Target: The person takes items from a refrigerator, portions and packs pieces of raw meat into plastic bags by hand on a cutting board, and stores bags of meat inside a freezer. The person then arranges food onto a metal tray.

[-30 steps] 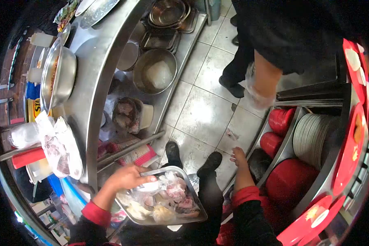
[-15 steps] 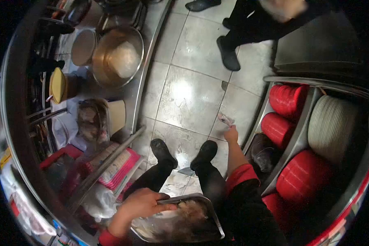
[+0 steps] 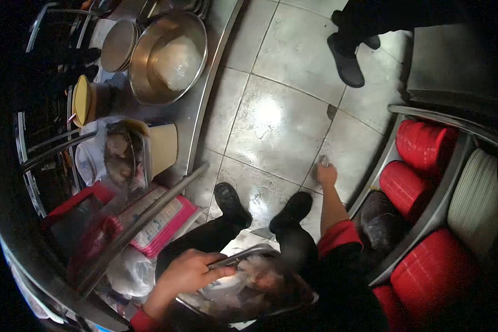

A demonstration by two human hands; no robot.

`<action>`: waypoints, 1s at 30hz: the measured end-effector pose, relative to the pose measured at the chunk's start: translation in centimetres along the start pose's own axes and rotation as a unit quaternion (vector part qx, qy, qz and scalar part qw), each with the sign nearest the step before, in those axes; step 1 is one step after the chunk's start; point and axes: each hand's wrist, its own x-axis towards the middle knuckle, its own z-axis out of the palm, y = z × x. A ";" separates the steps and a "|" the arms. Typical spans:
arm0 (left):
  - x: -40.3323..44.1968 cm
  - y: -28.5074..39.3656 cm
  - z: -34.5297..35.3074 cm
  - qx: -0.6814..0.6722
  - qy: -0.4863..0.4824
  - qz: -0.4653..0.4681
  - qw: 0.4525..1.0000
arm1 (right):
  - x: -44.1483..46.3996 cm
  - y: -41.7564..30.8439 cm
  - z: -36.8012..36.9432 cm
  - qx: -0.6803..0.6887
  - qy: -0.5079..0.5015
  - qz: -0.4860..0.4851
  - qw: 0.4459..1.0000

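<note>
My left hand (image 3: 191,274) grips the near-left rim of a metal tray (image 3: 191,304), which is tilted close to my body. Pale and brownish food pieces (image 3: 265,276) lie in the tray; their kind is blurred. My right hand (image 3: 327,175) hangs low over the floor, its fingers closed around a small pale, shiny thing (image 3: 323,160). Most of that thing is hidden by the fingers, so I cannot make out what it is.
On the left steel counter stand a large metal bowl (image 3: 144,83) with a clear bag in it, a yellow-lidded container (image 3: 83,102) and pink trays (image 3: 155,221). At right, a shelf holds red bowls (image 3: 423,146) and pale plates (image 3: 473,193). Another person's shoe (image 3: 346,63) is ahead.
The camera view has shifted, so the surroundings appear further right. My right hand has turned and less of the pale thing shows. A second pair of feet has left the top of view.
</note>
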 end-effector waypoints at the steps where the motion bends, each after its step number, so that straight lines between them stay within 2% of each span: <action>1: -0.9 0.2 0.3 0.000 0.018 -0.002 1.000 | -0.2 1.2 0.7 0.110 -0.059 -0.001 0.992; 2: -2.0 0.7 0.2 0.000 0.037 -0.002 0.999 | -0.6 2.0 -0.2 0.219 -0.114 -0.005 0.969; 4: -4.7 2.5 -0.3 0.011 0.044 -0.012 0.999 | -3.7 1.6 -3.8 0.267 -0.081 0.029 0.960; 5: -6.2 2.9 -0.2 -0.012 0.057 -0.010 0.998 | -6.3 1.2 -6.6 0.264 0.009 -0.026 0.964; 6: -7.9 3.5 -0.5 -0.034 0.071 -0.005 0.997 | -7.6 1.2 -10.1 0.263 0.021 -0.036 0.964; 8: -11.9 5.5 -1.5 -0.044 0.092 0.028 0.994 | -9.8 0.9 -17.3 0.330 -0.067 -0.022 0.941; 9: -14.2 6.4 -1.8 -0.044 0.104 0.045 0.993 | -11.4 0.0 -21.9 0.328 -0.056 -0.035 0.942; 11: -18.9 8.0 -2.5 -0.052 0.139 0.074 0.986 | -15.4 -2.8 -32.1 0.290 -0.149 -0.072 0.943; 12: -21.1 8.7 -2.9 -0.058 0.141 0.088 0.984 | -17.5 -4.3 -36.7 0.286 -0.136 -0.094 0.944; 14: -25.2 9.5 -4.1 -0.072 0.169 0.110 0.977 | -21.4 -6.9 -44.4 0.293 -0.255 -0.117 0.914; 16: -28.5 9.8 -5.2 -0.061 0.248 0.172 0.951 | -24.4 -9.2 -49.7 0.302 -0.242 -0.187 0.903; 18: -32.4 10.3 -7.6 -0.077 0.270 0.164 0.945 | -27.9 -12.6 -54.7 0.313 -0.231 -0.246 0.888; 20: -36.3 10.5 -9.7 -0.135 0.266 0.118 0.947 | -35.5 -17.2 -62.4 0.395 -0.297 -0.263 0.829; 22: -38.2 8.7 -9.4 -0.172 0.368 0.144 0.902 | -42.3 -20.7 -68.7 0.412 -0.350 -0.293 0.788; 24: -41.5 7.1 -9.5 -0.270 0.379 0.090 0.881 | -46.4 -23.5 -71.1 0.399 -0.350 -0.361 0.767; 25: -42.3 5.4 -8.7 -0.296 0.420 0.099 0.852 | -47.9 -24.8 -71.4 0.418 -0.347 -0.388 0.744; 26: -44.1 4.1 -8.0 -0.293 0.429 0.097 0.849 | -49.7 -26.2 -71.6 0.414 -0.333 -0.395 0.750; 28: -47.9 2.1 -6.3 -0.407 0.498 0.077 0.762 | -51.2 -28.0 -70.3 0.500 -0.445 -0.343 0.659; 30: -50.6 -1.2 -3.5 -0.567 0.486 0.069 0.662 | -54.1 -30.1 -69.3 0.529 -0.480 -0.322 0.622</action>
